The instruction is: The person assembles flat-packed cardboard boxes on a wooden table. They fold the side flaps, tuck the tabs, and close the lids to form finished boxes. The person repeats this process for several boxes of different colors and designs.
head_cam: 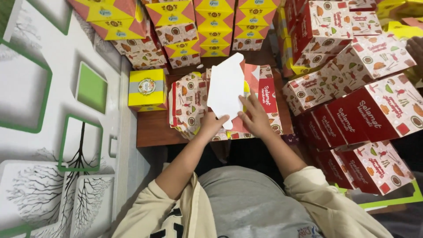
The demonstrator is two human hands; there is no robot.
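A flat, unfolded cardboard box blank [227, 86], white on its upturned inner side, lies on a stack of flat printed red-and-white blanks [189, 103] on a small brown table [152, 128]. My left hand [213, 124] grips the blank's near edge at the bottom. Beside it, my right hand [254, 117] presses its fingers on the blank's right edge, over the red printed panel. Both forearms reach forward from cream sleeves.
A small yellow box [147, 89] stands on the table's left end. Folded red patterned boxes [370, 110] are piled at the right, and yellow-and-red boxes [211, 26] are stacked behind. A white wall panel with green frames [53, 110] runs along the left. Another person's hand [416, 48] shows at the right edge.
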